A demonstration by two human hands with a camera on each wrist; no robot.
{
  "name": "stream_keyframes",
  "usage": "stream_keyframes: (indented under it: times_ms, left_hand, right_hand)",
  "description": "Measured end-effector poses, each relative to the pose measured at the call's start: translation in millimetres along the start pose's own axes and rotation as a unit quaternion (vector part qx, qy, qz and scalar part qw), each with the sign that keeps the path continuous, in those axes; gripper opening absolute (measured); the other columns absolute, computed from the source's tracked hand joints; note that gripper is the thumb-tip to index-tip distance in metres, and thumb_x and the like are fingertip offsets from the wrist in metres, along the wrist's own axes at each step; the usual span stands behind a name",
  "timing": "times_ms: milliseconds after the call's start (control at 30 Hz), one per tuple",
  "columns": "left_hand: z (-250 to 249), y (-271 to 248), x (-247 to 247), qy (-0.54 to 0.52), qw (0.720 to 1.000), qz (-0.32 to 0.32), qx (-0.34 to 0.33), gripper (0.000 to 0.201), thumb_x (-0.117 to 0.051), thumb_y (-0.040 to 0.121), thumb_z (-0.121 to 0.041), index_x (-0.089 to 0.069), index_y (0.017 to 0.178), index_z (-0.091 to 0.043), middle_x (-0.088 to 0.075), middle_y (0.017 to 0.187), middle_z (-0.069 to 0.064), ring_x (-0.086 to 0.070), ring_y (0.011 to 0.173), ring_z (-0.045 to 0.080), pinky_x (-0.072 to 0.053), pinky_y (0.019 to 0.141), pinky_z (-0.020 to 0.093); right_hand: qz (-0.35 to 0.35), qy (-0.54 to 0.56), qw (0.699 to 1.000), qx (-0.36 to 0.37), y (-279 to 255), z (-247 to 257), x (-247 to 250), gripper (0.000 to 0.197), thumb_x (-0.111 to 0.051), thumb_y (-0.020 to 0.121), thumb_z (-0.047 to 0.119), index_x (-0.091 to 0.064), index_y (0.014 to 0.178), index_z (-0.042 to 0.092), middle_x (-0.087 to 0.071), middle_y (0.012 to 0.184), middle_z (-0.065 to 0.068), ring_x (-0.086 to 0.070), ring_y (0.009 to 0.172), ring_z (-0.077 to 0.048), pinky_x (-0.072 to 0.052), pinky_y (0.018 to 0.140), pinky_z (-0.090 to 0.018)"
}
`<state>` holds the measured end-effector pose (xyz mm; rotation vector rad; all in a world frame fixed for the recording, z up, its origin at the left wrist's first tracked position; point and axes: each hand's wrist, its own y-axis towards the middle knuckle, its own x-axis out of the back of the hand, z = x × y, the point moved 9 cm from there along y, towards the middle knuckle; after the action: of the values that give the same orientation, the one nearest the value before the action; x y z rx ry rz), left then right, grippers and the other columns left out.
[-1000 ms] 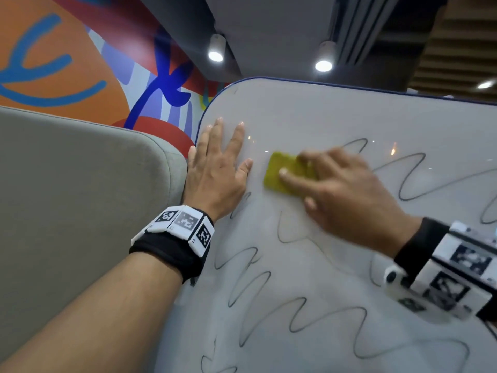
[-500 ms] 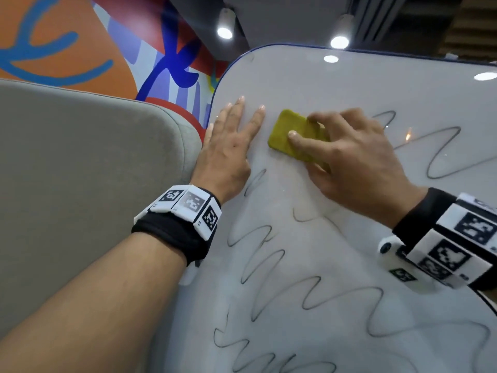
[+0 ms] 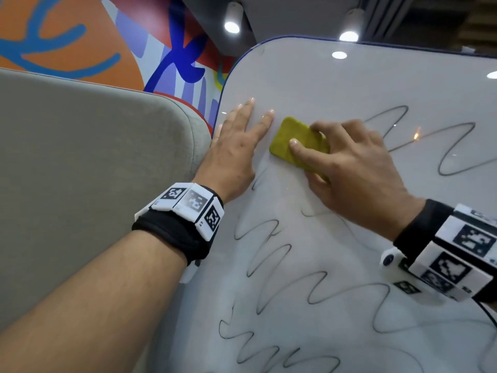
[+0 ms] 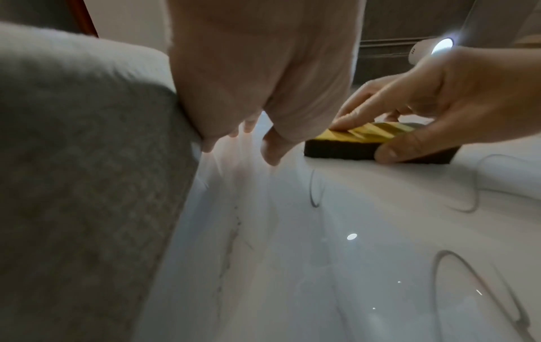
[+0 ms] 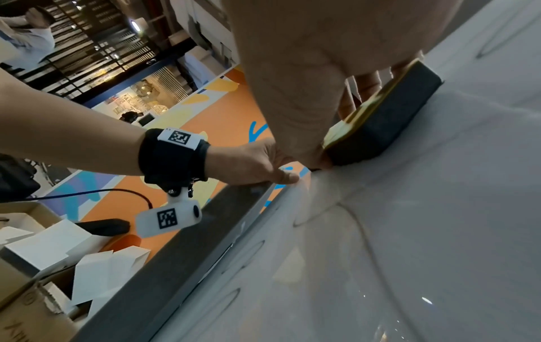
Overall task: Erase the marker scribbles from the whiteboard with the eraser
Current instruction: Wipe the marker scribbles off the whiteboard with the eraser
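Up near the whiteboard's rounded top-left corner, the right hand grips a yellow-topped eraser, fingers laid over its yellow back and the thumb curled against its near edge. From the left wrist view the eraser shows a dark felt underside lying flat on the board surface, with the right hand clamped over it. From the right wrist view the same dark pad meets the board along its whole lower face.

Just at the eraser's 9 o'clock, close beside it but apart, the left hand lies flat on the board with fingers straight and slightly spread, palm down, holding nothing. Its outer edge sits at the board's left rim, next to a grey upholstered panel that fills the 9 o'clock side of the head view.

Black marker scribbles run in looping zigzags from the middle of the board down to 6 o'clock, and another wavy line stretches away at the eraser's 3 o'clock. A patch directly below the eraser looks faintly smeared and mostly free of lines.

Both wrists wear black bands carrying white blocks with printed square markers. A colourful orange and blue mural sits at 11 o'clock, and ceiling spotlights shine at 12 o'clock.
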<state>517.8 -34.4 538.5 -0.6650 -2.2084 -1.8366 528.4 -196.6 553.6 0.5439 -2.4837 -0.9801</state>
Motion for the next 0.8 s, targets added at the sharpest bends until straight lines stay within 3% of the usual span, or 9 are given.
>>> stream_keyframes:
  times_ms: [100, 200, 367, 500, 700, 800]
  left_hand:
    - [2.0, 0.0, -2.9, 0.006, 1.0, 0.021, 0.003, 0.09, -0.05, 0.088, 0.013, -0.016, 0.155, -0.035, 0.003, 0.165, -0.001, 0.003, 0.151, 0.02, -0.02, 0.12, 0.051]
    - [-0.8, -3.0, -0.1, 0.002, 1.0, 0.029, 0.002, 0.087, -0.053, 0.091, 0.007, -0.013, 0.155, -0.036, 0.006, 0.165, 0.0, 0.005, 0.151, 0.02, -0.017, 0.122, 0.045]
    - [-3.3, -59.4, -19.9, -0.022, 0.997, 0.049, 0.05, 0.099, -0.068, 0.088, -0.039, 0.004, 0.155, -0.037, 0.023, 0.161, 0.0, 0.016, 0.149, 0.016, -0.005, 0.115, 0.029]
    - [9.3, -105.3, -48.2, 0.003, 0.994, 0.063, 0.087, 0.108, -0.062, 0.08, -0.062, 0.013, 0.153, -0.038, 0.031, 0.159, 0.0, 0.028, 0.146, 0.014, -0.001, 0.116, 0.028]
    - [10.0, -109.3, -49.8, 0.004, 0.995, 0.048, 0.087, 0.108, -0.061, 0.079, -0.064, 0.015, 0.152, -0.039, 0.03, 0.159, 0.001, 0.028, 0.146, 0.015, 0.002, 0.114, 0.026]
    - [12.4, -110.3, -49.6, -0.011, 0.994, 0.043, 0.095, 0.11, -0.062, 0.078, -0.063, 0.013, 0.154, -0.037, 0.03, 0.159, -0.002, 0.028, 0.146, 0.013, 0.0, 0.115, 0.027]
  right_hand:
    - [0.001, 0.008, 1.0, 0.01, -11.3, 1.8, -2.1, 0.054, -0.076, 0.078, 0.021, -0.064, 0.13, 0.025, -0.058, 0.13, -0.015, -0.051, 0.104, -0.039, -0.044, 0.079, -0.048]
    - [0.002, 0.011, 1.0, 0.016, -8.8, -8.4, 2.2, 0.054, -0.077, 0.077, 0.02, -0.065, 0.13, 0.027, -0.059, 0.13, -0.014, -0.05, 0.105, -0.038, -0.043, 0.081, -0.049]
    - [-0.002, 0.014, 1.0, 0.003, -2.9, -20.2, 10.3, 0.052, -0.078, 0.078, 0.022, -0.066, 0.129, 0.027, -0.059, 0.13, -0.014, -0.052, 0.107, -0.041, -0.042, 0.082, -0.051]
    - [0.003, 0.012, 1.0, 0.009, -2.4, -20.2, 8.2, 0.049, -0.075, 0.081, 0.023, -0.066, 0.129, 0.028, -0.059, 0.13, -0.014, -0.053, 0.107, -0.041, -0.043, 0.082, -0.051]
    - [-0.001, 0.007, 1.0, 0.005, -1.6, -13.9, 5.5, 0.05, -0.074, 0.08, 0.021, -0.065, 0.129, 0.026, -0.058, 0.128, -0.016, -0.053, 0.105, -0.043, -0.042, 0.08, -0.05]
    - [0.017, 0.005, 0.999, 0.048, -12.0, 21.1, -8.5, 0.049, -0.066, 0.079, 0.021, -0.065, 0.128, 0.025, -0.06, 0.126, -0.017, -0.056, 0.1, -0.041, -0.044, 0.076, -0.046]
